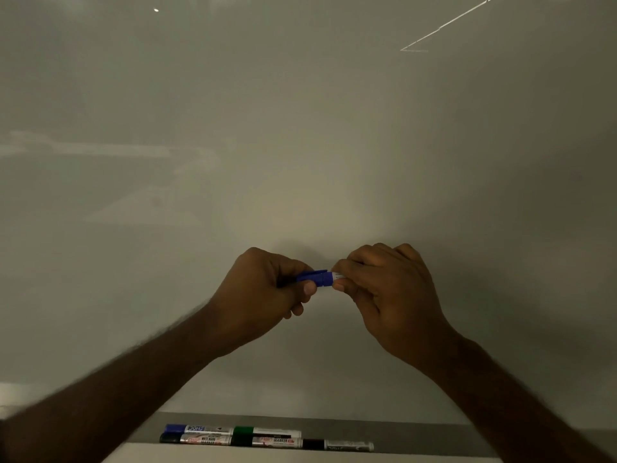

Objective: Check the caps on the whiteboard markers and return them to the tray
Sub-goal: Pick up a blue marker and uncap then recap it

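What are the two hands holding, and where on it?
One blue-capped whiteboard marker: the left hand grips the blue cap end, the right hand pinches the white barrel.

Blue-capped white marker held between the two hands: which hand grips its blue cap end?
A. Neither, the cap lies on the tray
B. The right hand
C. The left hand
C: the left hand closes around the blue cap of the blue-capped white marker, while the right hand pinches the white barrel.
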